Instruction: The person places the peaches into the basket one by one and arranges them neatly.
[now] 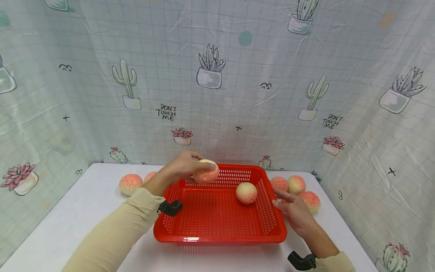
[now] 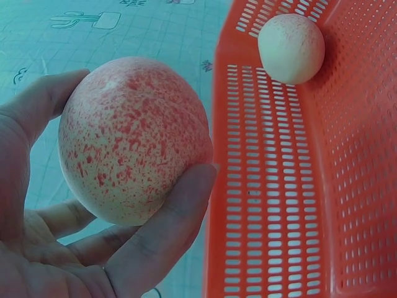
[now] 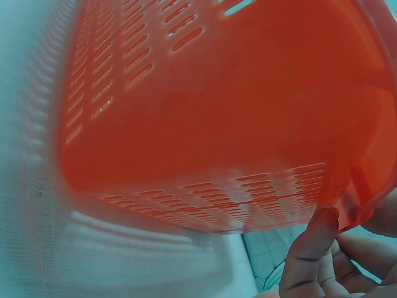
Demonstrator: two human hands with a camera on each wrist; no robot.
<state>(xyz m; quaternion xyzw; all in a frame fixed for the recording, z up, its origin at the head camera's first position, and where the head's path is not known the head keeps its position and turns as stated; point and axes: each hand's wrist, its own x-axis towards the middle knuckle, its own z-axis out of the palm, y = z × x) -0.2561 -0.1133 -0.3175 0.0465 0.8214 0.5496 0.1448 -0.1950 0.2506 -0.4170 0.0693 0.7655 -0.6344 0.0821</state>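
Seven round, pink-speckled cream peaches and one rectangular red perforated plastic basket.
One peach sits inside the basket, towards its right wall; on the white table, two lie left of the basket and three right. The left hand grips the seventh, held peach, raised near the basket's back rim; the right hand pinches the basket's right rim.

The pale backdrop carries the words "DON'T TOUCH ME" in dark capitals over three lines, twice: one lettering left of centre, a second lettering to the right, plus small x-shaped marks scattered about it
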